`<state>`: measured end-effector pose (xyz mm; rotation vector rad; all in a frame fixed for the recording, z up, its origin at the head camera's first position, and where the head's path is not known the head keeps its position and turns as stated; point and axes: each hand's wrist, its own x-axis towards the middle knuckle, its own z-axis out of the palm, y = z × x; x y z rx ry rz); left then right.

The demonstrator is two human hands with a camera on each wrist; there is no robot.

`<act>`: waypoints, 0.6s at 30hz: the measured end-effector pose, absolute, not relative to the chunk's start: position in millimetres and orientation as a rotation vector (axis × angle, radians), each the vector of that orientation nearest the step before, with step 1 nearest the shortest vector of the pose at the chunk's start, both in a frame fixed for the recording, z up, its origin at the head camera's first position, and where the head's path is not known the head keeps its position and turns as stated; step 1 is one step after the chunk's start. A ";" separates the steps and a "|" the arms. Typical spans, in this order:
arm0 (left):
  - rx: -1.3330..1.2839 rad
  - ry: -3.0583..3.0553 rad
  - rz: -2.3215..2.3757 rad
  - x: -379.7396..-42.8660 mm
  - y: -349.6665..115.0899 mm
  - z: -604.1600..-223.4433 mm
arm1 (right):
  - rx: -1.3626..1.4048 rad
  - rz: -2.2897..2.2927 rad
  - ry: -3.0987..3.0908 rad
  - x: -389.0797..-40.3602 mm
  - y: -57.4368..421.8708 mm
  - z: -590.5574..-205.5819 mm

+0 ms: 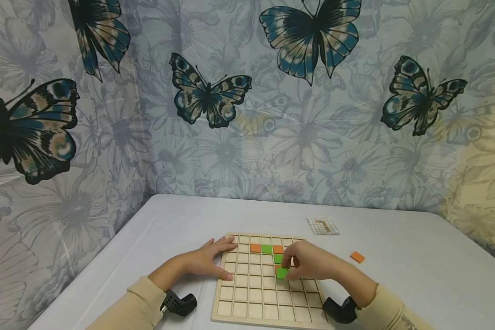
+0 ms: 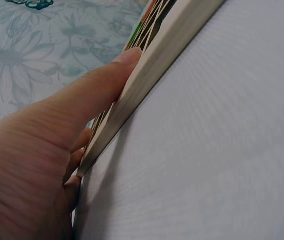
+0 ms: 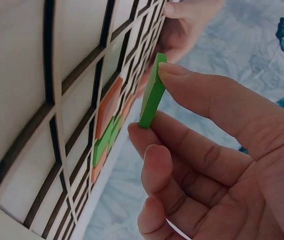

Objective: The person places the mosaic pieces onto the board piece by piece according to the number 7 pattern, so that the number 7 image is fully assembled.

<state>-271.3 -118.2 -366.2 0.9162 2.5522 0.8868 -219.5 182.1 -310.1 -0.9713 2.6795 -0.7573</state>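
A wooden grid board [image 1: 227,309] lies on the table. My left hand [image 1: 202,261] rests at its left edge, fingers spread, with the thumb on the rim in the left wrist view. Between thumb and forefinger, my right hand [image 1: 311,261] pinches a green square tile [image 3: 153,95] just above the grid. In the upper cells sit an orange tile [image 1: 255,248], a green tile [image 1: 266,249] and another orange tile [image 1: 278,249] in a row. Below that last one is a second green tile [image 1: 278,259], then an orange tile [image 3: 109,107], mostly covered by the held tile in the head view.
A loose orange tile [image 1: 357,256] lies on the white tablecloth [image 1: 416,275] right of the board. Farther back is a small card [image 1: 323,226] printed with a coloured grid pattern. A butterfly-patterned curtain [image 1: 305,174] hangs behind the table.
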 end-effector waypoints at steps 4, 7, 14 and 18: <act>0.921 2.552 0.891 -270.4 -117.5 -365.4 | -0.960 -0.759 2.670 -218.1 179.9 -311.1; 0.921 2.555 0.886 -270.4 -117.3 -365.3 | -0.935 -0.765 2.660 -216.5 178.0 -311.3; 0.928 2.565 0.883 -271.0 -117.7 -366.4 | -0.914 -0.758 2.657 -213.1 175.6 -311.9; 0.924 2.562 0.883 -271.2 -117.7 -366.9 | -0.909 -0.753 2.650 -212.9 175.0 -313.6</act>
